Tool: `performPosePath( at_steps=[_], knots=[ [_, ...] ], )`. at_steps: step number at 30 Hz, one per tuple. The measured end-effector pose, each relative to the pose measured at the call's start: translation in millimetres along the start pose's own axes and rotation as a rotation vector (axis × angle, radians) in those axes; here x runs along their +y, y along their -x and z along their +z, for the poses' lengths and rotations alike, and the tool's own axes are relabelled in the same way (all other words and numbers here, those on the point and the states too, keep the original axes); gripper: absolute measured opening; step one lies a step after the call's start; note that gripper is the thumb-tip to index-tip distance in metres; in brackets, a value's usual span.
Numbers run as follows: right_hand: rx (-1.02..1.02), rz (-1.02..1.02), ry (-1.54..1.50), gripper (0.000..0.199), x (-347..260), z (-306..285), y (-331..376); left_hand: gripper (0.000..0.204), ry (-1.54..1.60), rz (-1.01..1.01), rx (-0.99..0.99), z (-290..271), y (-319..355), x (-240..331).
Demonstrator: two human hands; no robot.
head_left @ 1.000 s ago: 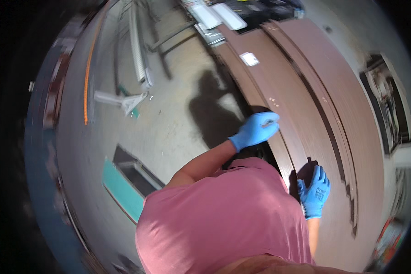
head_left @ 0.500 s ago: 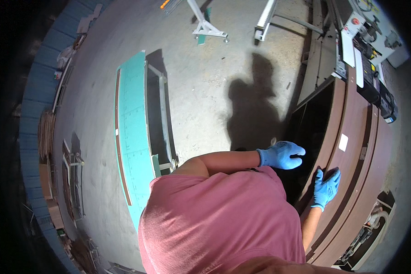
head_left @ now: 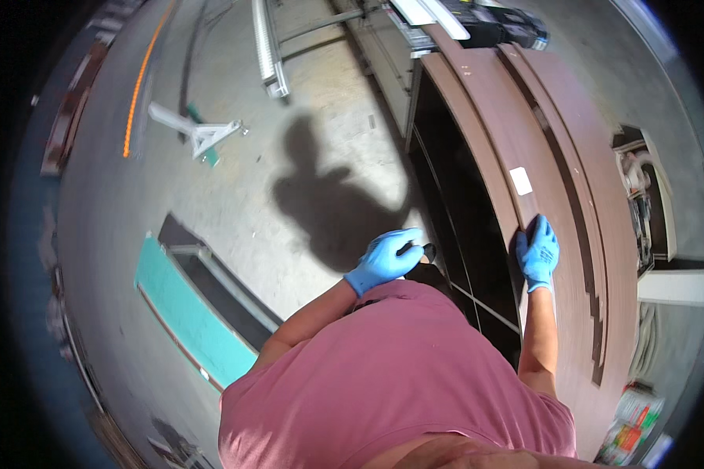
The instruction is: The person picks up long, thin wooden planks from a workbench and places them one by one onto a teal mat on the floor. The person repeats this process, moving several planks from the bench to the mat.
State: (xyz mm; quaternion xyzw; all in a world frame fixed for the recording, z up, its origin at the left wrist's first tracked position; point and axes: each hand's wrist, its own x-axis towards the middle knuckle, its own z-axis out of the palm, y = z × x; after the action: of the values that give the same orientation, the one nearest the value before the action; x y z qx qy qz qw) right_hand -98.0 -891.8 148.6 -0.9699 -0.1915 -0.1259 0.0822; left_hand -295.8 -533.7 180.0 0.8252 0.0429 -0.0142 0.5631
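Note:
My right hand (head_left: 538,254), in a blue work glove, lies on a long brown board (head_left: 489,117) with its fingers spread and its thumb by the board's inner edge. A white label (head_left: 521,180) is stuck on the board just beyond the fingertips. In front of my body hovers my left hand (head_left: 385,259), also gloved in blue. Its fingers are loosely curved, with a gap to the thumb, and nothing shows in its grasp. Between my hands, below the boards, is a dark space (head_left: 457,187) crossed by thin pale lines.
More brown boards (head_left: 594,156) lie in layers on the right. Black cases (head_left: 516,27) stand at their far end. A turquoise panel (head_left: 188,309) rests on a low frame at left. A white stand leg (head_left: 203,133) and a roller rail (head_left: 267,55) stand on the concrete floor.
My view has turned, and the boards appear farther left. My right hand lies closer to the white label. My left hand has drawn away from the boards.

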Motion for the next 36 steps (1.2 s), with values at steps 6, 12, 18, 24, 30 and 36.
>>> performPosePath(
  at_steps=[6, 12, 18, 24, 30, 36],
  knots=[
    [-0.075, 0.162, -0.086, 0.068, -16.3, -12.4, 16.7, 0.021, -0.086, 0.154, 0.015, -25.9, -32.0, 14.7],
    [-0.129, 0.226, -0.136, 0.078, -25.0, -9.0, 31.6, 0.044, -0.092, 0.092, -0.067, -28.3, -80.8, -12.0],
    [-0.268, 0.359, -0.17, 0.083, -34.5, -6.3, 53.7, 0.046, -0.241, 0.291, -0.086, -27.2, -180.7, -62.7],
    [-0.267, 0.587, -0.238, 0.081, -4.4, -45.3, 184.5, 0.09, -0.889, 0.867, -0.11, 1.1, -278.7, -2.8],
    [-0.09, 0.655, 0.017, 0.075, 23.4, -58.9, 303.6, 0.079, -1.124, 1.026, -0.589, 59.6, -343.0, 24.7],
    [0.114, 0.506, 0.21, 0.071, 43.3, -69.4, 337.3, 0.036, -1.186, 0.935, -0.623, 95.9, -335.2, 28.1]
  ],
)
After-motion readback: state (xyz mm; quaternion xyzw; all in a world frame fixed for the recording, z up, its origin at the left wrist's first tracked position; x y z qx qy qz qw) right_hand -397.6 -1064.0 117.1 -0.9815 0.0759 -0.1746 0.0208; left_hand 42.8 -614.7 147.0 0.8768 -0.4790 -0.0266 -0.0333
